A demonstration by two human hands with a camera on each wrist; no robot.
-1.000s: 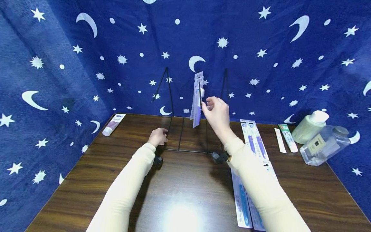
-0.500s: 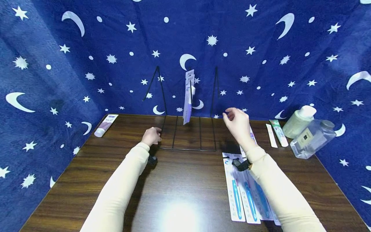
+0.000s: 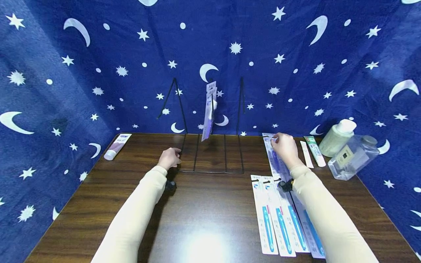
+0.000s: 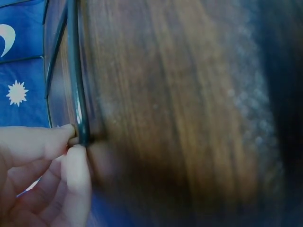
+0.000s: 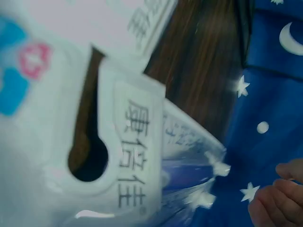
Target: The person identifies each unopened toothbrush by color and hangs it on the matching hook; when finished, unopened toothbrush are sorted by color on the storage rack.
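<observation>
Pinching wire rack [image 3: 210,166] base with left hand [image 3: 169,159] | right hand [image 3: 285,149] at 3 o'clock, fingers curled on toothbrush pack [image 3: 272,153] | table [image 3: 204,215]

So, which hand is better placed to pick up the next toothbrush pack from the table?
Probably the right hand: it already rests on the purple toothbrush pack lying on the table. The left hand pinches the base wire of the black wire rack.

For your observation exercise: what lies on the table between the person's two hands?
In the head view, the black wire rack's base lies between the left hand, gripping its corner, and the right hand on a toothbrush pack.
</observation>
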